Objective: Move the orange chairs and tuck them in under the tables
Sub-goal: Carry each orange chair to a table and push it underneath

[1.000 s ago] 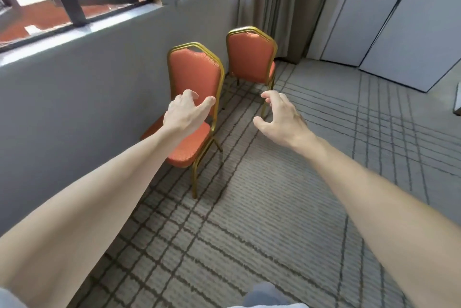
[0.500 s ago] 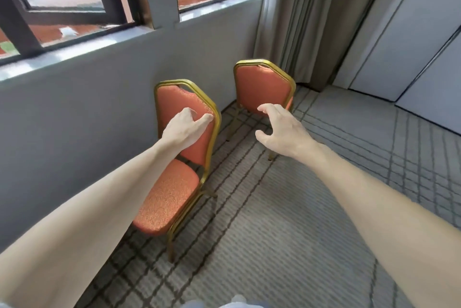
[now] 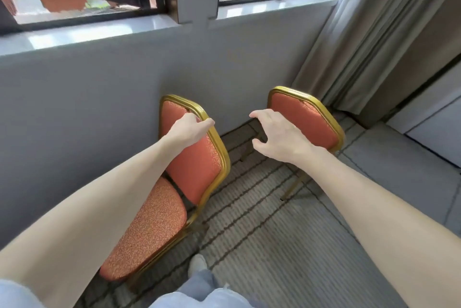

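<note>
Two orange chairs stand on the carpet (image 3: 262, 245) beside the grey wall (image 3: 99, 98): the left hand (image 3: 190, 128) curls over the gold top rail of the nearer chair (image 3: 194, 165), likely to pull it clear, while the right hand (image 3: 277, 136), fingers spread and empty, hovers just before the farther chair (image 3: 309, 123) by the curtain (image 3: 374, 45).

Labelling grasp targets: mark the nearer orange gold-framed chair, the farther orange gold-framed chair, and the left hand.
Nearer orange gold-framed chair (image 3: 199, 165): head view, backrest cushion.
Farther orange gold-framed chair (image 3: 314, 120): head view, backrest cushion.
Left hand (image 3: 188, 128): head view, back of hand.
</note>
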{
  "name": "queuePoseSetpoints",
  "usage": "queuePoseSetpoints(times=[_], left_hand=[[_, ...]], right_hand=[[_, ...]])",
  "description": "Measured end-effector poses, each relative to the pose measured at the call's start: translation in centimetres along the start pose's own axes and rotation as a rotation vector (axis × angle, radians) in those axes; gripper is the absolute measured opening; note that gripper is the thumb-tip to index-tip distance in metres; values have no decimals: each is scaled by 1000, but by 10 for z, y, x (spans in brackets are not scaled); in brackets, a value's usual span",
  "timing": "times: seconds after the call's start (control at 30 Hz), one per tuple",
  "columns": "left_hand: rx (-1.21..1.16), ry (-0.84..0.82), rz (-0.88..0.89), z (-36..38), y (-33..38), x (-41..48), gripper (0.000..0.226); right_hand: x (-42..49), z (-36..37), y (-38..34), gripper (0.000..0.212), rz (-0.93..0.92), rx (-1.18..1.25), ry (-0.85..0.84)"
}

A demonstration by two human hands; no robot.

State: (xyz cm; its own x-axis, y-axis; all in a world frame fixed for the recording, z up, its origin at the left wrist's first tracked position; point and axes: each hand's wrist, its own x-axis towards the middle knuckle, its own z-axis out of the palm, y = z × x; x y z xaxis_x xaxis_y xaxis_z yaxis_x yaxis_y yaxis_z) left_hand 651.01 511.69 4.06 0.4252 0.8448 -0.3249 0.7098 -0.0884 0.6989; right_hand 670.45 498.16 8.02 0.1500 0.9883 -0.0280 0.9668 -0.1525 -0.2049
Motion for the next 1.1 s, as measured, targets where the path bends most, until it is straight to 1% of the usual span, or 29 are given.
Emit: queuePoseSetpoints(times=[0.1,0.2,0.33,0.4,0.47,0.5,0.57,0.73,0.93,1.03,1.1], left_hand=[[-31,3,-83,-2,10,48,34],[-13,-11,-164,-4,13,82,37],[-57,1,-306,-9,7,122,59],[-107,25,-375,-9,1,137,65],[-159,66,-448,-5,2,144,56],[-215,114,-491,2,1,147,49],[-295,175,-543,15,-1,147,40],[-440,224,-687,55,6,141,39],[-667,412,-768,70,-2,154,34],[-733,393,-771,70,-11,165,36],[-737,358,-765,71,-11,168,34]], right_hand=[[60,-7,28,61,-57,-14,-48],[118,-5,48,60,-156,-32,-96],[196,7,65,60,-309,-4,-150],[230,17,70,60,-410,-5,-178],[264,28,76,60,-520,-15,-235],[285,33,79,60,-609,-31,-276],[309,40,80,59,-723,-48,-320],[350,57,70,64,-1019,-160,-438],[378,89,23,64,-1350,-264,-423],[386,107,9,61,-1452,-300,-443],[388,118,1,52,-1548,-355,-443]])
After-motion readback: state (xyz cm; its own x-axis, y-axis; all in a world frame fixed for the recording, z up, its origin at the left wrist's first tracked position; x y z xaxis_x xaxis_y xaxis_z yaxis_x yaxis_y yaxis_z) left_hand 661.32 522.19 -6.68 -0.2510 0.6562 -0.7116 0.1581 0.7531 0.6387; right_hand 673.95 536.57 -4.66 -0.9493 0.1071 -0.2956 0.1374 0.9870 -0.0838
